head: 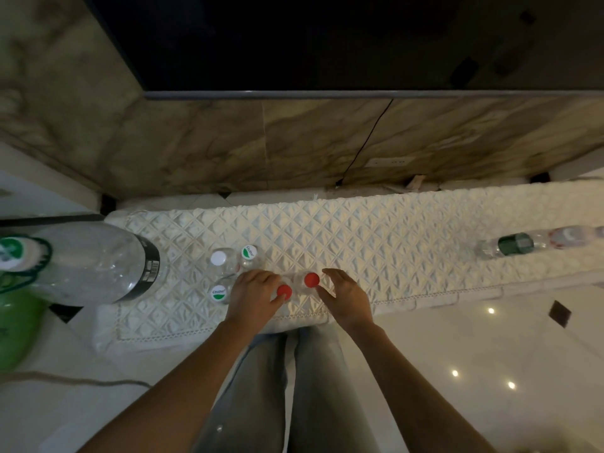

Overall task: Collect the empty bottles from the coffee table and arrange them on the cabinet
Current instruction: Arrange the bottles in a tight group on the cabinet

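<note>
Several clear bottles stand upright on the cabinet's white quilted cover [359, 230]. Two have red caps: one [284, 291] under my left hand [253, 297], whose fingers wrap its neck, and one [311, 279] just right of it. My right hand [346, 295] is beside that second bottle with fingers spread, not touching it as far as I can tell. Left of my left hand stand a white-capped bottle [218, 258] and two with green-and-white caps [248, 252] [218, 291].
A large clear water jug [98, 263] lies at the left end of the cabinet. Two bottles [523, 245] lie on their sides at the far right. A dark TV screen [327, 44] hangs above. A green object [16, 331] sits at the left edge over glossy floor.
</note>
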Action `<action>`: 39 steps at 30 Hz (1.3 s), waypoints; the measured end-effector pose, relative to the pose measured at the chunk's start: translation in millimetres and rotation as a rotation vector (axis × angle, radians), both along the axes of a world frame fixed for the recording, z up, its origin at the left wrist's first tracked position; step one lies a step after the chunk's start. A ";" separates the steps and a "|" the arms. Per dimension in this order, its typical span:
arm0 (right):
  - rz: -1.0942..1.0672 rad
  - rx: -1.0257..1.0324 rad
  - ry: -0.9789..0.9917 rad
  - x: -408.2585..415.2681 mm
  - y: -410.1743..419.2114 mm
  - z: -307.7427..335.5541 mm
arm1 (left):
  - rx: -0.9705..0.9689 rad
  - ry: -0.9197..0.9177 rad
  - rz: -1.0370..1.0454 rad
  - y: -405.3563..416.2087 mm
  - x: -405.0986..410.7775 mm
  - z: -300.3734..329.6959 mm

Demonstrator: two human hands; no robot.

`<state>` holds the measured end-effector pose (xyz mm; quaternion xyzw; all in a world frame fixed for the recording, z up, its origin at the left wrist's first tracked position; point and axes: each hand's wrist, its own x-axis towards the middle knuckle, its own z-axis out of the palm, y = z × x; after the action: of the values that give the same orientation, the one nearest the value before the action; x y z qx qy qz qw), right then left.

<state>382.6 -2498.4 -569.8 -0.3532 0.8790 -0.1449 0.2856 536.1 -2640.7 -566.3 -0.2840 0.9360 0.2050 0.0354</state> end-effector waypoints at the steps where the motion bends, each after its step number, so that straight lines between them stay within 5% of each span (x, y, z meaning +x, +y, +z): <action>1: -0.016 0.010 0.015 1.1 2.8 5.8 | -0.018 -0.006 0.000 1.3 -0.1 7.0; 14: -0.089 -0.064 0.179 -3.7 78.8 80.2 | -0.165 0.032 0.016 50.0 -7.7 89.2; 39: -0.322 -0.170 0.474 -79.6 359.1 173.0 | -0.315 0.015 -0.225 317.3 -142.8 167.5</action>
<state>303.0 -2139.3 -396.7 -0.2558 0.9506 -0.1751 0.0152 393.3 -2323.4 -398.7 -0.1782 0.9825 0.0531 0.0062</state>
